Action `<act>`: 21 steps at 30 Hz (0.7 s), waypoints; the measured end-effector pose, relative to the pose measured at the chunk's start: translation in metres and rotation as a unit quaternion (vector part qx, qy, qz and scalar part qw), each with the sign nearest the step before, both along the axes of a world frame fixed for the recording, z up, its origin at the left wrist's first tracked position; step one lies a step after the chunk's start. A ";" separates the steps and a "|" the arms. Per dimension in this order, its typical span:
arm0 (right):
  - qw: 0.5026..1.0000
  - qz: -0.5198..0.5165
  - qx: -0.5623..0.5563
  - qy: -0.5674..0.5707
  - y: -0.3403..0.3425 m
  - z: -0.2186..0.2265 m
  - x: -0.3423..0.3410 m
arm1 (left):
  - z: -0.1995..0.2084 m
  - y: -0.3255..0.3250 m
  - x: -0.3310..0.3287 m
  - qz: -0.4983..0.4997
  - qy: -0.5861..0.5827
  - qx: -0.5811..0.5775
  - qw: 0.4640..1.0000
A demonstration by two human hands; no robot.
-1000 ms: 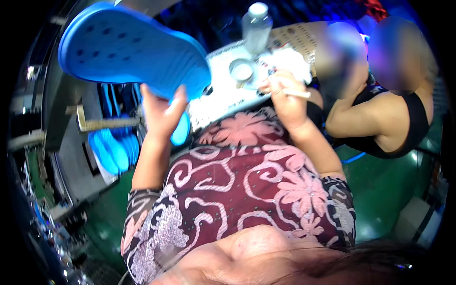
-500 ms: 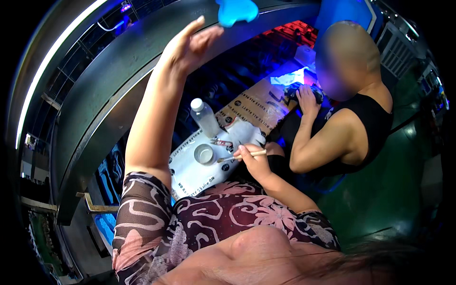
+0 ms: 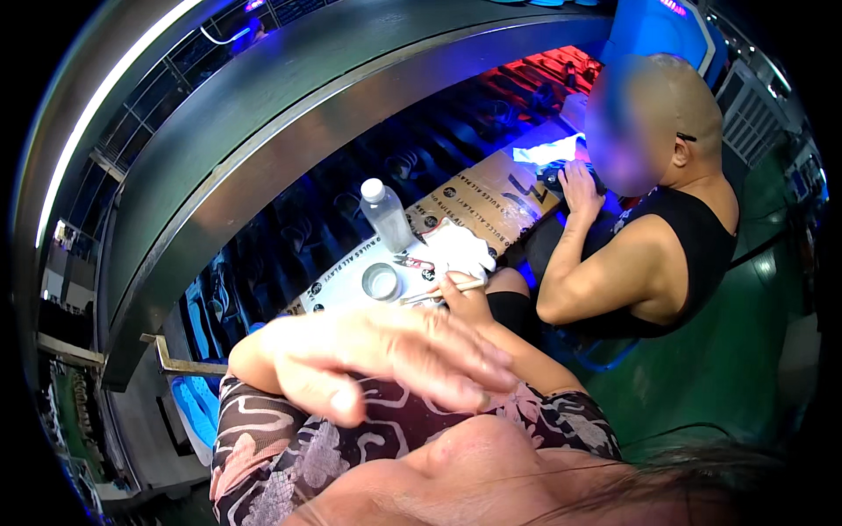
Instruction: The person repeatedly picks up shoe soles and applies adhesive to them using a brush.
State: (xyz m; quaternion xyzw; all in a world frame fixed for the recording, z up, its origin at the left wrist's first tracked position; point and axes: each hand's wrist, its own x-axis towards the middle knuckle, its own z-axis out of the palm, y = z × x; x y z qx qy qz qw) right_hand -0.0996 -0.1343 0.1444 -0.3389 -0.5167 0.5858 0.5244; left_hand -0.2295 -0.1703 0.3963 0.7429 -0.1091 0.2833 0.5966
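Observation:
My left hand [image 3: 395, 355] is raised before my chest, with its fingers stretched out and nothing held. It covers part of the work surface below. In my right hand [image 3: 467, 302] is a thin brush [image 3: 425, 296] with a pale handle, its tip pointing left toward a small round cup [image 3: 382, 281]. Behind the cup stands a clear plastic bottle [image 3: 388, 219] with a white cap. A crumpled white cloth [image 3: 460, 245] lies to the right of the bottle, and a small red-handled tool [image 3: 412, 261] sits between cloth and cup.
Printed cardboard [image 3: 478, 195] lies over a dark conveyor carrying dark shoe-like pieces. A metal-edged shelf [image 3: 289, 123] arches above it, with blue things [image 3: 545, 3] at its far end. To my right sits a co-worker [image 3: 662, 254] in a black sleeveless top, working under blue light.
My left hand has come down from beside the shelf to my chest. The blue thing that was just above it has left that spot. My right hand still holds the brush.

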 end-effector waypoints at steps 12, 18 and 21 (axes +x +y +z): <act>0.999 0.039 0.015 0.009 -0.011 0.009 -0.018 | -0.013 -0.043 -0.031 0.027 -0.037 0.054 0.997; 0.997 0.062 0.023 -0.033 -0.023 0.012 -0.025 | -0.009 -0.076 -0.038 0.070 -0.011 -0.001 0.997; 0.997 0.065 0.022 -0.035 -0.026 0.016 -0.031 | -0.008 -0.082 -0.039 0.058 -0.010 -0.001 0.998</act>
